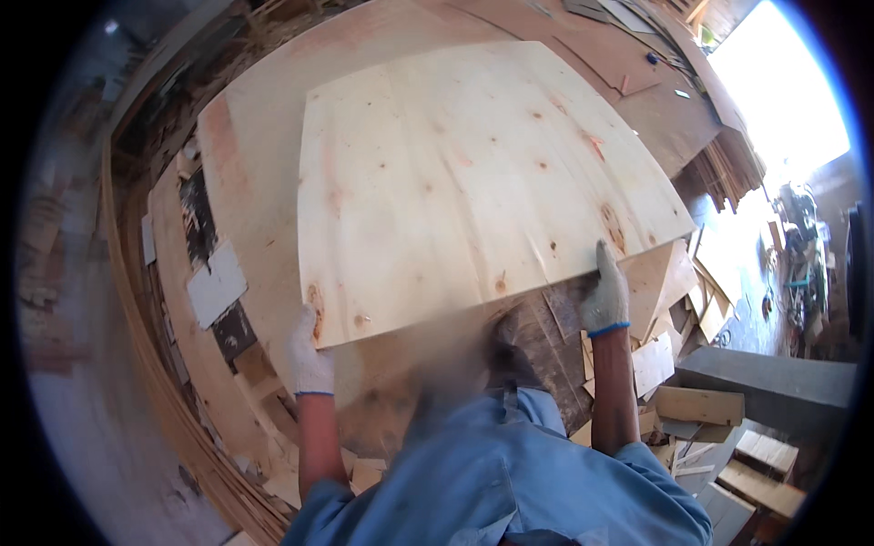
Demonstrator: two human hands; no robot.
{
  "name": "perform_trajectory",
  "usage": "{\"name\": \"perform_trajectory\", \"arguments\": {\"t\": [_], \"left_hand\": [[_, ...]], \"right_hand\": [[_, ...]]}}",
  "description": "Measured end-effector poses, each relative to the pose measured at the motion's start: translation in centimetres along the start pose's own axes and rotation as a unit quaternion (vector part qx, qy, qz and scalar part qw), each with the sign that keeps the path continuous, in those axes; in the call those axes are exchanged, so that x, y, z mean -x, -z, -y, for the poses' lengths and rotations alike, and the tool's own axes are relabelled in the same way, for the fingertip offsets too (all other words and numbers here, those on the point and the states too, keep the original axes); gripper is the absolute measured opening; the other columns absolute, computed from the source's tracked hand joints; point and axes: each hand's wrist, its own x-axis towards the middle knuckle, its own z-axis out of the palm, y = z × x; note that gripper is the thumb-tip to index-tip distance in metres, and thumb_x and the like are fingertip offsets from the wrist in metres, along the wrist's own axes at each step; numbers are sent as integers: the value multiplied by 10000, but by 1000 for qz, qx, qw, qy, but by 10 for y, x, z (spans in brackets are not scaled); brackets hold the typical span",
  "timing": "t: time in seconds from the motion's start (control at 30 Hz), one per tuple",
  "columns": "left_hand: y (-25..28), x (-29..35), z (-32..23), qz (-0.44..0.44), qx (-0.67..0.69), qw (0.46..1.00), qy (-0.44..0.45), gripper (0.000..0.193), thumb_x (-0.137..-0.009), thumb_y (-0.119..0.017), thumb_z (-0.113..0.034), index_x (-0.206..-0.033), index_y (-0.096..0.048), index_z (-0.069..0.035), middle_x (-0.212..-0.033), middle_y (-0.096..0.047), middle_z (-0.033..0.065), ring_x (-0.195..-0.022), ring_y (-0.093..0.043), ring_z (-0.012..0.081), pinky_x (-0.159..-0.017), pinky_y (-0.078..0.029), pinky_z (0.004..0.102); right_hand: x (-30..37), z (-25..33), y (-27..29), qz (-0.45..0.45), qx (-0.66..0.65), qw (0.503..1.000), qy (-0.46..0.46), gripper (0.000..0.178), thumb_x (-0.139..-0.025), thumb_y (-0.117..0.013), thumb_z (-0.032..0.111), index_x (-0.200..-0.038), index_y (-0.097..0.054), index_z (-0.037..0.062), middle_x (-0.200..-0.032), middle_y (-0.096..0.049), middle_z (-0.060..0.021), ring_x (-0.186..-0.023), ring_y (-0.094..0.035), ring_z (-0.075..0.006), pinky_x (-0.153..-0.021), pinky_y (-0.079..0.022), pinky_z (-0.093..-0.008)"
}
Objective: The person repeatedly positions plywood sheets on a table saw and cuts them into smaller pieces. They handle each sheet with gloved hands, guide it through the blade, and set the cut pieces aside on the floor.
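We hold a plywood board (473, 182) stretching ahead, near-left corner pinched in our left grip (312, 357), near edge pinched in our right grip (608, 298) (both gloved)

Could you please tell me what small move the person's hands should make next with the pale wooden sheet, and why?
I would probably slide the gloved right hand outward along the near edge: it grips the pale wooden sheet well in from the near right corner, while the gloved left hand is at the near left corner, so the hold looks uneven.
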Motion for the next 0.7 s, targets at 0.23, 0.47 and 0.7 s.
{"name": "perform_trajectory", "arguments": {"t": [0.23,0.47,0.7], "left_hand": [[81,121,36,-117,49,992,-23,279,-968,-587,-159,-1185,-616,14,-1058,-653,61,-951,-639,152,-879,-530,311],[101,229,51,-169,55,983,-49,269,-948,-595,-124,-1146,-628,55,-960,-641,50,-897,-625,135,-850,-516,287],[132,260,34,-122,59,990,-48,447,-950,-565,-114,-1342,-502,91,-1347,-568,118,-1153,-594,187,-1014,-460,315]], "right_hand": [[86,38,30,89,-99,972,-196,303,-998,-543,301,-1124,-588,29,-977,-623,-39,-816,-557,-111,-674,-428,-269],[125,55,67,121,-92,973,-174,315,-996,-550,375,-1090,-631,85,-862,-655,1,-629,-583,-72,-487,-469,-183],[177,40,83,130,-77,976,-155,341,-990,-559,381,-1130,-620,76,-864,-660,-1,-624,-579,-72,-468,-437,-182]]}}
